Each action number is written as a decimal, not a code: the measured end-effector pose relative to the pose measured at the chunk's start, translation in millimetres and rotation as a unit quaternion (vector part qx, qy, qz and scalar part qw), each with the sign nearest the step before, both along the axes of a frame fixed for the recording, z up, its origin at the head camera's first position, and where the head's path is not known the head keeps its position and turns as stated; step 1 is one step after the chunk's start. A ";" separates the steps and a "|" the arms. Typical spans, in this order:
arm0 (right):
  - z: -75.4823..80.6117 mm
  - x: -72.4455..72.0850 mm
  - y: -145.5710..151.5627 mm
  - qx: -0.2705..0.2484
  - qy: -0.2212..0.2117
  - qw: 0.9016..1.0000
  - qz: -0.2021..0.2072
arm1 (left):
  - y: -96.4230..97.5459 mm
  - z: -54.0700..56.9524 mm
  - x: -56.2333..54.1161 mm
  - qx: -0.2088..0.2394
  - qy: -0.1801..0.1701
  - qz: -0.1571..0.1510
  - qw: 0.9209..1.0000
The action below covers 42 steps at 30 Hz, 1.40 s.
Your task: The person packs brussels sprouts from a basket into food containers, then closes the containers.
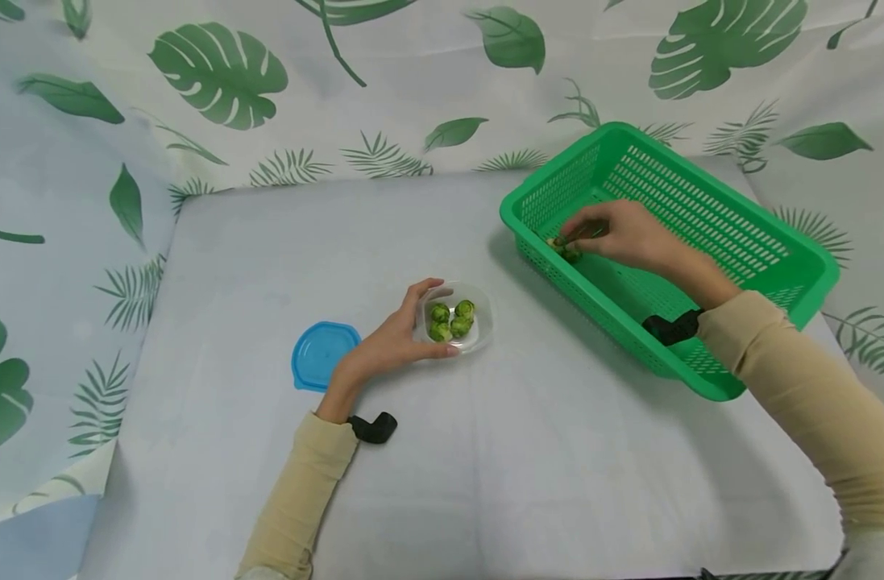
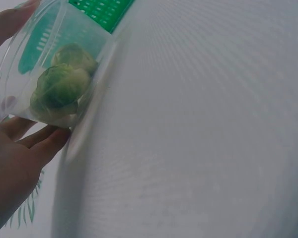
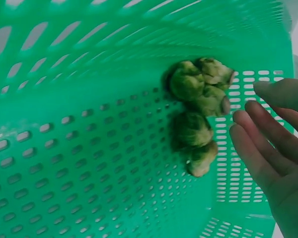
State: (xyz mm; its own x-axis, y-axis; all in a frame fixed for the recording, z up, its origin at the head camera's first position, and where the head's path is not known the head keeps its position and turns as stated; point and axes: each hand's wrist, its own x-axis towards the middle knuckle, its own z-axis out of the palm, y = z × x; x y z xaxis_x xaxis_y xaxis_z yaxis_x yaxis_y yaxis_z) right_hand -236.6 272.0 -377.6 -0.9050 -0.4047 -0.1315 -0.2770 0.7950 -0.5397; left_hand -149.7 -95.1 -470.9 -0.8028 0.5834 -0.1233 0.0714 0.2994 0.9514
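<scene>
My left hand (image 1: 391, 345) grips a small clear plastic container (image 1: 487, 322) from its left side, thumb along the near side and fingers round the far side. Several green Brussels sprouts (image 1: 462, 325) lie inside; in the left wrist view two of the sprouts (image 2: 62, 88) show through the wall. My right hand (image 1: 633, 234) reaches down into a green perforated basket (image 1: 703, 201). In the right wrist view its fingers (image 3: 268, 148) are spread beside a cluster of loose Brussels sprouts (image 3: 192, 129), with a gap between hand and sprouts.
A blue lid (image 1: 324, 354) lies flat on the table (image 1: 543, 467), left of the container and partly behind my left wrist. The long basket sits at an angle on the right side of the table. Behind stands a leaf-printed backdrop (image 1: 383, 105).
</scene>
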 end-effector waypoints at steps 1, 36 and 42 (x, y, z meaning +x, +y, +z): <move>-2.0 -0.6 0.4 0.002 0.001 1.000 0.001 | 0.1 0.2 -0.1 0.000 0.000 -0.001 1.000; -32.2 -18.5 -2.9 0.023 0.027 0.999 0.015 | -0.9 -2.7 -1.7 -0.003 0.002 -0.001 1.000; -32.2 -19.0 -3.7 0.023 0.033 0.999 0.017 | -1.1 -2.1 -0.6 -0.006 0.001 0.001 1.000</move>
State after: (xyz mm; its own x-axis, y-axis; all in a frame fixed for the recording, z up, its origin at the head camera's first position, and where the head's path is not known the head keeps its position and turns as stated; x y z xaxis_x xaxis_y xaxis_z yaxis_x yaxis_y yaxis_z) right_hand -255.5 268.2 -409.9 -0.8980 -0.4307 -0.0900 -0.3389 0.8075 -0.4828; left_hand -150.3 -96.3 -473.0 -0.8043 0.5802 -0.1284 0.0726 0.3103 0.9479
